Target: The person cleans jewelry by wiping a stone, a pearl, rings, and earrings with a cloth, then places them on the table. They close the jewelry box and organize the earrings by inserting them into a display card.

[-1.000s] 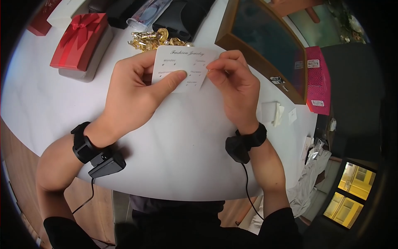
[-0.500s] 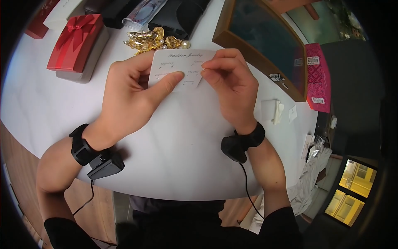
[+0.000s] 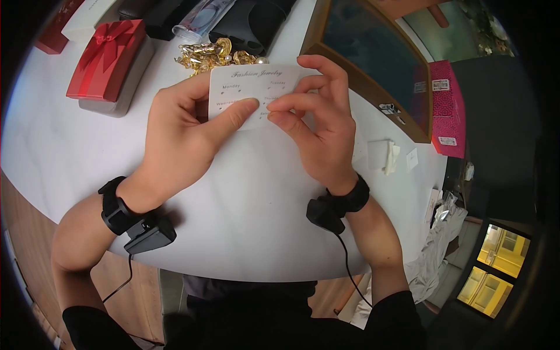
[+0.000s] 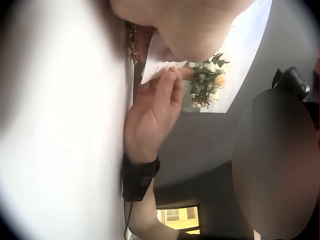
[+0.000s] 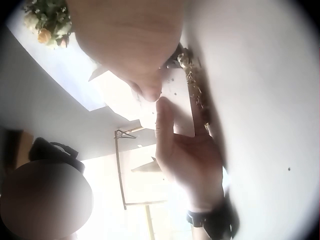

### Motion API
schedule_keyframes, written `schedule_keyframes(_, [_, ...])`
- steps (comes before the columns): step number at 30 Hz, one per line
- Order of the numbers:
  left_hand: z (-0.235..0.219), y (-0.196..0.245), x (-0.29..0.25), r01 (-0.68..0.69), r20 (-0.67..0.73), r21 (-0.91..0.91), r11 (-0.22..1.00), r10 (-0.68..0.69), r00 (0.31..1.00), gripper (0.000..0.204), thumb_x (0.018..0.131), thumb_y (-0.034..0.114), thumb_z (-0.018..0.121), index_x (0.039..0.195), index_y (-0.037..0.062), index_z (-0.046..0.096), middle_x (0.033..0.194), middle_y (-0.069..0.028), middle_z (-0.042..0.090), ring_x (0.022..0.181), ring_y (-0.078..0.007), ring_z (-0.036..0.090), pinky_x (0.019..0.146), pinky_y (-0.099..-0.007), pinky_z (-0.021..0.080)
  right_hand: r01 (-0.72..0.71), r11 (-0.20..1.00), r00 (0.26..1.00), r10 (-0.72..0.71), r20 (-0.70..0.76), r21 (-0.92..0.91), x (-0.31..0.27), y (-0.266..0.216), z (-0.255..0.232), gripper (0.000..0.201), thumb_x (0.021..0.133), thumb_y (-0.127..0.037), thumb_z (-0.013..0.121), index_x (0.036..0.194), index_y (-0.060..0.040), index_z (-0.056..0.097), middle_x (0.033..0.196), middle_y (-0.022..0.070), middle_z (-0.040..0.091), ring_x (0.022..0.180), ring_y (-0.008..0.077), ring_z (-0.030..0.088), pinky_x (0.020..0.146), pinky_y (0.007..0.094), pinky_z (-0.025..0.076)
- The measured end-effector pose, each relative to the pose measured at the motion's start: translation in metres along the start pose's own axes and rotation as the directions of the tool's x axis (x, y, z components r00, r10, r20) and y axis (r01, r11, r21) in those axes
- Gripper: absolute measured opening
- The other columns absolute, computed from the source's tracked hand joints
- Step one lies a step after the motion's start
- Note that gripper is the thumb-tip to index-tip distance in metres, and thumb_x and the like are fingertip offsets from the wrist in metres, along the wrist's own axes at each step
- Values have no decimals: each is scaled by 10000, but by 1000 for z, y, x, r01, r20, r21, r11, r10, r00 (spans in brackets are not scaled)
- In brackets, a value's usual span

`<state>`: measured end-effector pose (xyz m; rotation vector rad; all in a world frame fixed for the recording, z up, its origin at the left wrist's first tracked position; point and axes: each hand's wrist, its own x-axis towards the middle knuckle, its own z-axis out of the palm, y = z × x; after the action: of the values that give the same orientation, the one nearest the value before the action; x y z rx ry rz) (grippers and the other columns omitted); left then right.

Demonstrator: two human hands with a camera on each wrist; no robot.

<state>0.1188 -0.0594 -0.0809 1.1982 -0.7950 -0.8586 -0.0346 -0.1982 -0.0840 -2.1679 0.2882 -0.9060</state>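
Note:
The left hand (image 3: 181,131) holds a white earring card (image 3: 251,76) upright, thumb across its front and fingers behind. "Fashion Jewelry" and day names are printed on it, with small dark studs or marks below the names. In front of the card's lower right part, the right hand (image 3: 324,122) brings thumb and index finger together in a pinch, its other fingers raised. A tiny stud earring seems to be between those tips, mostly hidden. In the right wrist view the right fingertips are close to the left thumb, in front of the card (image 5: 182,110).
Gold jewelry (image 3: 204,57) lies just behind the card. At the left stands a red gift box with a bow (image 3: 108,58); a black case (image 3: 248,26) lies at the back. A wooden-framed box (image 3: 361,64) and a pink box (image 3: 448,111) stand at the right, near small white papers (image 3: 388,157).
My right hand has moved left from the card's right edge to in front of its lower part, its other fingers lifting. My left hand still holds the card, with a slight shift left.

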Motion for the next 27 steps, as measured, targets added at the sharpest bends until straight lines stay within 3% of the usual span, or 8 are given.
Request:
schedule_keyframes(2, [-1,-2,0,4,2,3,1000,-4,1000,224,944,41,702,1158,-25,698,970,-41,730,818,-58,639,699,-216,520,-53,993,999,52,16,104,1,1,2,159,781,-48,834,919,-108,780,1366,109,490,856,136,533,717,257,519])
schedule_keyframes(11, [-1,-3,0,-133,13,39,990,133,991,217,904,-17,723,1117,-50,693,1025,-40,623,851,-78,611,692,-214,490,-10,998,999,7,51,55,-1,1,2,178,792,-33,822,941,-83,738,1359,124,513,869,134,580,703,258,526])
schedule_keyframes(12, [-2,0,-1,-112,40,73,991,110,993,210,916,-20,709,1121,-53,678,1063,-50,628,923,-99,605,787,-240,482,-10,998,999,7,52,56,-2,2,2,178,792,-33,822,941,-83,738,1359,124,513,869,134,580,703,258,526])
schedule_keyframes(13, [-4,1,-2,-91,65,109,990,84,994,203,927,-22,695,1125,-56,663,1102,-60,633,995,-120,598,881,-266,474,-56,986,998,51,34,157,-3,2,3,220,815,-37,812,979,-66,667,1323,133,538,872,138,594,709,264,528])
schedule_keyframes(17, [-4,0,-3,-133,77,150,980,123,989,194,914,-32,701,1102,-58,667,1090,-64,631,968,-124,589,853,-255,465,-143,928,989,143,25,343,-7,3,8,381,873,-71,791,1040,-54,449,1164,140,609,893,142,621,727,271,529])
schedule_keyframes(20, [-3,0,-4,-184,76,180,966,173,982,179,898,-42,707,1074,-60,679,1091,-72,627,953,-130,583,837,-251,458,-288,901,958,268,106,326,-9,1,4,419,878,-97,797,1040,-53,414,1056,106,615,894,127,612,738,263,520])
schedule_keyframes(22, [-4,-2,-3,-280,108,199,939,263,959,167,886,-54,709,1052,-59,693,1101,-85,625,970,-145,590,846,-260,464,-306,873,952,291,98,379,-11,-1,6,417,875,-99,800,1035,-54,418,1014,86,601,881,121,606,740,261,515])
schedule_keyframes(27, [-3,1,-5,-288,119,220,932,268,956,179,878,-65,711,1057,-61,698,1103,-95,625,981,-160,599,858,-278,474,-278,838,958,275,77,470,-12,1,9,415,874,-102,802,1025,-54,418,929,39,562,837,110,583,743,259,506])
